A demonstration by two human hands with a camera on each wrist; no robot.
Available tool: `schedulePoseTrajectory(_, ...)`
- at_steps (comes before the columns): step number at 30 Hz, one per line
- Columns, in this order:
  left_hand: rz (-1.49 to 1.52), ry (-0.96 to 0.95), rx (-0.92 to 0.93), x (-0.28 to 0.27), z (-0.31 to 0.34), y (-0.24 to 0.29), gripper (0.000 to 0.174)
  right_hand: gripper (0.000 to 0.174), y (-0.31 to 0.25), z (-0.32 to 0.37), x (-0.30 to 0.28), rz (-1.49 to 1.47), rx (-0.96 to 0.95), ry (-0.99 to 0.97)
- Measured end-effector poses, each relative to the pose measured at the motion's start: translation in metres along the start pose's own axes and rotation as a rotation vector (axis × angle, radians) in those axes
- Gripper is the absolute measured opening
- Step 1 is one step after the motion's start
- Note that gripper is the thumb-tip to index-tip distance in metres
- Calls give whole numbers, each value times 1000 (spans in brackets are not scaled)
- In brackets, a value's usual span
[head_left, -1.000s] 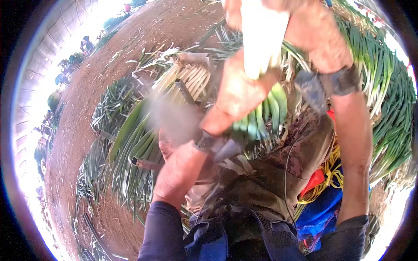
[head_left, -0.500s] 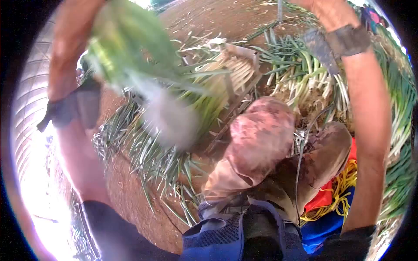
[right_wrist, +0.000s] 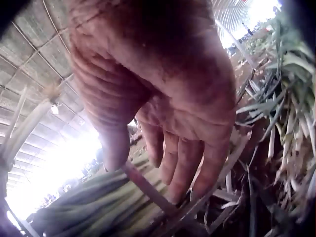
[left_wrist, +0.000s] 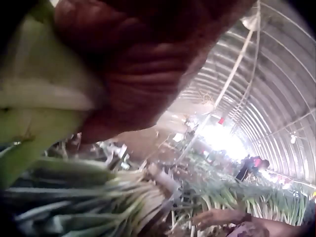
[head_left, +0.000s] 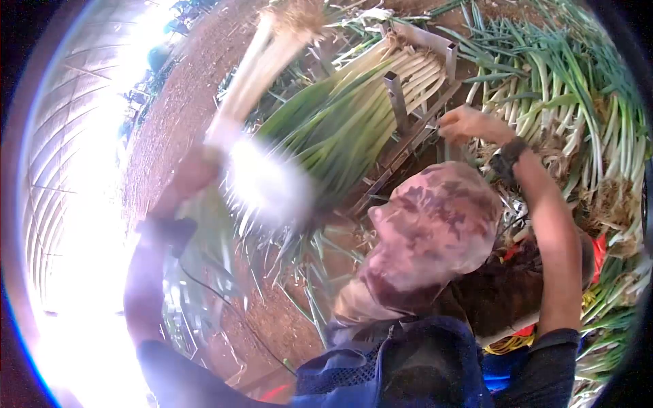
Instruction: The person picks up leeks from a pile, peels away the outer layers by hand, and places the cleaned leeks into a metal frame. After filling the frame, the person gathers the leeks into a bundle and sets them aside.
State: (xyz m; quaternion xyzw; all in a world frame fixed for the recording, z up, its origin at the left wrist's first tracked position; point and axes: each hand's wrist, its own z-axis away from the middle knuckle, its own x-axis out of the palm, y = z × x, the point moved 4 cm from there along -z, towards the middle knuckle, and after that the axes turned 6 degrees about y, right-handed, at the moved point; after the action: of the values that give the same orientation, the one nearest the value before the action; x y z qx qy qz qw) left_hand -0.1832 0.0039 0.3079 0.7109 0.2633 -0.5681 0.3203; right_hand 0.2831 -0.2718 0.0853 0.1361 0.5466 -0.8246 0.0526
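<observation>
On the left of the head view, my left hand (head_left: 194, 170) grips a bunch of green onions (head_left: 248, 75), its white stems and roots pointing up and its leaves hanging below. The same hand (left_wrist: 143, 64) wraps pale green stalks (left_wrist: 39, 94) in the left wrist view. My right hand (head_left: 476, 126) hovers near the corner of a metal frame (head_left: 396, 95), holding nothing. In the right wrist view its fingers (right_wrist: 187, 168) hang loosely bent. Between the hands, more green onions (head_left: 340, 115) lie in the frame, leaves toward the left hand.
Large piles of green onions (head_left: 564, 95) cover the ground on the right. My raised knee (head_left: 435, 224) stands before the frame. A whitish blur hides part of the leaves. Brown soil (head_left: 177, 102) stretches along the left, beside the arched greenhouse wall (head_left: 75, 102).
Both hands were together at the bunch; they have parted. My left hand has swung left with it. My right hand has let go and come down beside the frame. The view has shifted.
</observation>
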Motion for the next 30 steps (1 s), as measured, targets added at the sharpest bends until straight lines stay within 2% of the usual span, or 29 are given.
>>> schedulePoseTrajectory(1, 13, -83, -15, 29, -3, 17, 34, 58, 13, -13, 14, -28, 41, -103)
schedulePoseTrajectory(3, 72, -449, -70, 72, -29, 31, 34, 55, 8, -28, 46, -22, 6, -133)
schedulePoseTrajectory(4, 64, -463, -78, 88, -36, 38, 34, 52, 2, -36, 62, -3, -42, -147)
schedulePoseTrajectory(6, 308, -551, -72, 121, -52, 57, 33, 53, 12, -63, 92, -40, -33, -155)
schedulePoseTrajectory(7, 304, -567, -68, 133, -60, 72, 33, 51, 16, -75, 108, -107, -49, -164)
schedulePoseTrajectory(9, 390, -587, -175, 155, -79, 99, 33, 51, 25, -102, 133, -173, -104, -190)
schedulePoseTrajectory(10, 389, -600, -164, 177, -93, 92, 33, 52, 24, -113, 144, -174, -149, -216)
schedulePoseTrajectory(12, 565, -639, -329, 229, -116, 62, 34, 50, 10, -121, 159, -210, -2, -183)
schedulePoseTrajectory(14, 574, -690, -373, 254, -131, 78, 33, 50, 9, -141, 166, -395, -297, -12)
schedulePoseTrajectory(15, 678, -713, -333, 277, -136, 79, 30, 50, 6, -148, 170, -396, -289, -4)
schedulePoseTrajectory(17, 885, -759, -247, 315, -148, 86, 25, 34, -4, -157, 169, -491, -340, 118)
schedulePoseTrajectory(18, 887, -770, -245, 316, -149, 101, 25, 34, -6, -158, 171, -493, -331, 124)
schedulePoseTrajectory(20, 293, -694, 342, 286, -149, 169, 22, 31, -11, -162, 168, -583, -363, 252)
schedulePoseTrajectory(21, -14, -619, 621, 276, -149, 195, 22, 31, 4, -184, 185, -580, -365, 257)
schedulePoseTrajectory(22, -12, -617, 629, 272, -152, 209, 22, 33, 37, -220, 216, -650, -463, 239)
schedulePoseTrajectory(23, 178, -692, 265, 272, -160, 212, 26, 35, 57, -238, 229, -718, -564, 222)
schedulePoseTrajectory(24, 359, -751, -105, 275, -163, 210, 31, 35, 44, -215, 211, -718, -565, 233)
schedulePoseTrajectory(25, 371, -714, -52, 281, -169, 209, 31, 39, 22, -172, 182, -783, -501, 234)
schedulePoseTrajectory(26, 336, -668, 75, 286, -173, 208, 32, 43, 14, -143, 164, -848, -437, 233)
schedulePoseTrajectory(27, 305, -626, 178, 290, -174, 209, 32, 43, 24, -136, 161, -848, -441, 239)
schedulePoseTrajectory(29, 243, -560, 338, 299, -174, 215, 33, 50, 42, -128, 167, -1061, -454, -61)
schedulePoseTrajectory(30, 222, -531, 399, 302, -174, 220, 33, 50, 46, -123, 163, -1063, -453, -51)
